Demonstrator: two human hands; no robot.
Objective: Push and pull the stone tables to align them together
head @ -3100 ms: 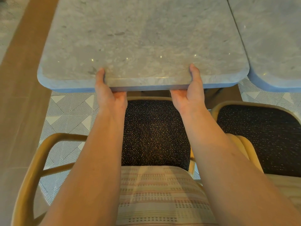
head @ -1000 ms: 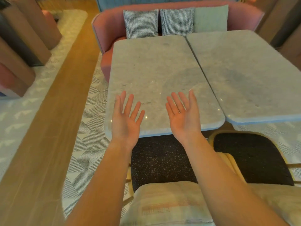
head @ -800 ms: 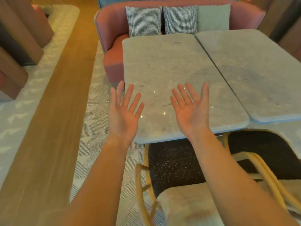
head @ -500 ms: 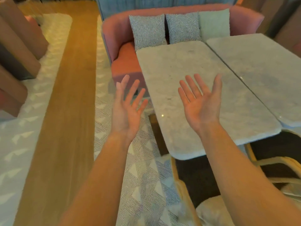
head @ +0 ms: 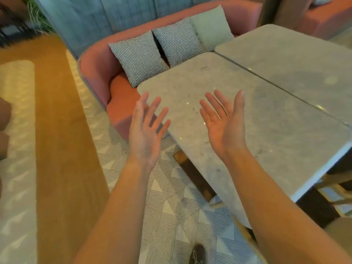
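Note:
Two grey stone tables stand side by side, long edges nearly touching with a thin dark seam between them. The nearer table (head: 266,134) fills the centre right; the second table (head: 297,60) lies beyond it at the upper right. My left hand (head: 144,134) is raised, palm up, fingers spread, over the floor beside the nearer table's left edge. My right hand (head: 224,122) is raised, palm up and open, above the nearer table's top. Neither hand touches a table or holds anything.
A pink sofa (head: 99,67) with two checked cushions (head: 139,58) and a pale green one (head: 211,27) sits at the tables' far end. A patterned rug (head: 167,202) lies underfoot, a wooden floor strip (head: 57,130) to the left. A chair frame (head: 335,189) shows under the table at right.
My hands released the nearer table's front edge and rose, palms up. The view has since swung left around the table's corner, leaving my left hand over the floor.

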